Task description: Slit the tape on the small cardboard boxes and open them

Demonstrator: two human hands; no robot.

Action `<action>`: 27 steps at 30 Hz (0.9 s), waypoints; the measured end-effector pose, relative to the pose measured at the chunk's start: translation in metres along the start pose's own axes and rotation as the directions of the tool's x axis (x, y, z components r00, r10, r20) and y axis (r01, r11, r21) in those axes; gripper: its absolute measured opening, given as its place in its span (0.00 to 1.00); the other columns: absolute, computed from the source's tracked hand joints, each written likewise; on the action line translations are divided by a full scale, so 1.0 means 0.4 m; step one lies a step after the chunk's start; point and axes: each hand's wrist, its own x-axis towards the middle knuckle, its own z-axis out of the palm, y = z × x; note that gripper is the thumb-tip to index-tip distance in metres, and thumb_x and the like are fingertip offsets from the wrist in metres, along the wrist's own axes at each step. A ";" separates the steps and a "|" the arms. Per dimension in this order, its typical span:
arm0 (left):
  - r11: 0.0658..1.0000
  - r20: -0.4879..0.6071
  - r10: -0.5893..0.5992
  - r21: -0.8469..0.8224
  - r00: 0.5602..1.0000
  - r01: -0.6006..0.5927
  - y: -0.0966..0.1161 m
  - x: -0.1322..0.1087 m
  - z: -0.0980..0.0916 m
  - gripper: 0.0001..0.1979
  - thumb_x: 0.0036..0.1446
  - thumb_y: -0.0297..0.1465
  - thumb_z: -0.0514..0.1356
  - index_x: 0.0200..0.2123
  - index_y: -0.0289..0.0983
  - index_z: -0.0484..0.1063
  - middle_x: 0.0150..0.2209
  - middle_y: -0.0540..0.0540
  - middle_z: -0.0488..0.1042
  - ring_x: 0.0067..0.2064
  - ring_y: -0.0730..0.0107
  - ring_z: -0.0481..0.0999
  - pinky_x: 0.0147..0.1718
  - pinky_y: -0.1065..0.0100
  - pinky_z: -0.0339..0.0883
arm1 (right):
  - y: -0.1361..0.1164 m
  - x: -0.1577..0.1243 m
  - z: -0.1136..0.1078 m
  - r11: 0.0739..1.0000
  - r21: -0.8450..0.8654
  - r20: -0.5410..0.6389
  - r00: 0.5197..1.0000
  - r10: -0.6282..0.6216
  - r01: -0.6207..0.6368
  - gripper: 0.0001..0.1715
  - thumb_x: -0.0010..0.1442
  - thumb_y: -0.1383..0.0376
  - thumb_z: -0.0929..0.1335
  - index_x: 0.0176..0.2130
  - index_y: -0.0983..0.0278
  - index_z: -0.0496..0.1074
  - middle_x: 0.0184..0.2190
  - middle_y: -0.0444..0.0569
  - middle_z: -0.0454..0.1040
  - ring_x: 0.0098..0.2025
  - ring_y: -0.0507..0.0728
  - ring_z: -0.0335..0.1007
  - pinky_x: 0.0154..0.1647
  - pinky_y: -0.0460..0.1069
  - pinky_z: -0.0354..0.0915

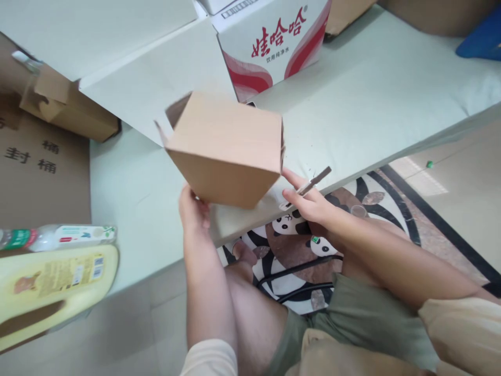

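A small brown cardboard box is held tilted above the near edge of the table, with flaps standing open at its left end. My left hand grips the box from its lower left side; its fingertips are partly hidden beneath it. My right hand is closed around a slim utility knife, its dark end pointing up and right. The index finger of that hand reaches to the box's lower right corner; whether it presses on it, I cannot tell.
On the pale table stand a white-and-red carton and a white box. At left are a brown carton, a smaller opened box, a clear bottle and a yellow jug. A blue object sits far right.
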 end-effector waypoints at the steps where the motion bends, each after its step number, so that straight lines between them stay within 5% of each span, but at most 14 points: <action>1: 0.995 0.065 -0.093 0.036 0.994 0.090 0.000 -0.011 0.008 0.13 0.50 0.42 0.60 0.34 0.39 0.71 0.29 0.50 0.73 0.27 0.73 0.72 0.21 0.73 0.61 | -0.005 -0.002 -0.001 0.998 -0.026 -0.006 0.999 -0.052 0.051 0.34 0.68 0.46 0.63 0.68 0.52 0.64 0.72 0.48 0.60 0.75 0.63 0.53 0.76 0.65 0.51; 4: 0.955 0.250 -0.284 0.165 0.926 0.249 0.003 -0.043 0.028 0.24 0.55 0.54 0.55 0.35 0.37 0.72 0.22 0.48 0.71 0.20 0.71 0.69 0.15 0.72 0.51 | -0.020 -0.010 -0.011 0.984 -0.072 -0.008 0.987 -0.163 0.162 0.33 0.69 0.49 0.64 0.69 0.48 0.62 0.75 0.44 0.51 0.77 0.62 0.47 0.77 0.64 0.49; 7: 0.896 0.374 -0.396 0.359 0.839 0.263 0.004 -0.067 0.032 0.33 0.58 0.60 0.47 0.40 0.37 0.74 0.24 0.43 0.76 0.16 0.70 0.69 0.14 0.71 0.42 | -0.036 -0.020 -0.022 0.981 -0.078 -0.014 0.983 -0.182 0.180 0.31 0.69 0.50 0.63 0.69 0.45 0.61 0.75 0.41 0.52 0.77 0.62 0.48 0.77 0.64 0.50; 12: 0.715 0.488 -0.577 0.690 0.655 0.116 -0.014 -0.075 0.033 0.23 0.61 0.50 0.54 0.38 0.36 0.77 0.29 0.40 0.82 0.15 0.74 0.66 0.16 0.71 0.46 | -0.052 -0.029 -0.025 0.981 -0.040 -0.166 0.967 -0.193 0.189 0.22 0.70 0.53 0.62 0.61 0.44 0.70 0.71 0.40 0.62 0.73 0.62 0.56 0.75 0.65 0.55; 14: 0.696 0.490 -0.527 0.718 0.694 0.021 -0.024 -0.067 0.036 0.19 0.59 0.46 0.59 0.34 0.35 0.78 0.30 0.40 0.82 0.18 0.75 0.67 0.18 0.71 0.53 | -0.051 -0.026 -0.024 0.985 -0.053 -0.208 0.963 -0.171 0.163 0.18 0.70 0.53 0.62 0.56 0.47 0.73 0.66 0.43 0.68 0.71 0.62 0.61 0.72 0.66 0.58; 15: 0.721 0.478 -0.428 0.692 0.767 -0.029 -0.027 -0.062 0.037 0.17 0.58 0.44 0.61 0.35 0.35 0.78 0.33 0.40 0.82 0.21 0.73 0.70 0.21 0.71 0.58 | -0.050 -0.023 -0.024 0.987 -0.071 -0.213 0.965 -0.155 0.143 0.17 0.70 0.53 0.63 0.54 0.48 0.74 0.65 0.45 0.70 0.69 0.62 0.63 0.71 0.66 0.60; 17: 0.805 0.411 -0.057 0.558 0.910 -0.202 -0.025 -0.054 0.037 0.18 0.55 0.43 0.64 0.42 0.36 0.78 0.43 0.38 0.83 0.34 0.66 0.79 0.31 0.68 0.70 | -0.047 -0.015 -0.025 0.986 -0.117 -0.185 0.972 -0.143 0.123 0.16 0.69 0.54 0.64 0.53 0.51 0.74 0.64 0.48 0.71 0.68 0.63 0.65 0.69 0.67 0.62; 18: 0.818 0.366 0.177 0.462 0.914 -0.343 -0.021 -0.053 0.037 0.21 0.55 0.44 0.64 0.47 0.38 0.77 0.49 0.37 0.81 0.44 0.61 0.81 0.38 0.64 0.74 | -0.045 -0.011 -0.026 0.980 -0.140 -0.150 0.975 -0.161 0.140 0.16 0.69 0.54 0.64 0.53 0.51 0.73 0.64 0.48 0.70 0.68 0.63 0.65 0.69 0.66 0.63; 20: 0.709 0.330 0.563 0.278 0.757 -0.648 -0.008 -0.059 0.039 0.24 0.58 0.47 0.61 0.52 0.41 0.75 0.59 0.39 0.75 0.62 0.55 0.74 0.55 0.56 0.72 | -0.043 -0.006 -0.026 0.962 -0.170 -0.051 0.973 -0.227 0.215 0.18 0.69 0.56 0.65 0.56 0.51 0.71 0.66 0.49 0.69 0.69 0.63 0.64 0.70 0.66 0.62; 23: 0.465 0.528 0.717 0.124 0.455 -0.877 -0.004 -0.082 0.060 0.20 0.64 0.46 0.55 0.51 0.44 0.77 0.57 0.44 0.76 0.67 0.54 0.69 0.67 0.48 0.61 | -0.045 -0.003 -0.022 0.944 -0.160 0.035 0.958 -0.286 0.288 0.22 0.68 0.58 0.65 0.60 0.52 0.69 0.68 0.50 0.66 0.72 0.62 0.59 0.73 0.65 0.57; 25: 0.373 0.596 0.713 0.124 0.370 -0.919 -0.023 -0.096 0.085 0.17 0.65 0.42 0.55 0.49 0.44 0.78 0.53 0.45 0.78 0.64 0.55 0.71 0.68 0.48 0.59 | -0.048 -0.004 -0.019 0.960 -0.125 0.016 0.968 -0.251 0.251 0.21 0.68 0.57 0.65 0.59 0.52 0.70 0.68 0.49 0.66 0.73 0.61 0.58 0.74 0.65 0.57; 27: 0.327 0.475 0.808 0.129 0.348 -0.936 -0.051 -0.106 0.107 0.18 0.67 0.40 0.51 0.48 0.41 0.78 0.53 0.44 0.77 0.63 0.56 0.71 0.69 0.46 0.59 | -0.050 -0.003 -0.019 0.984 -0.049 -0.053 0.984 -0.171 0.169 0.18 0.69 0.55 0.65 0.55 0.52 0.72 0.67 0.49 0.67 0.72 0.61 0.60 0.72 0.64 0.60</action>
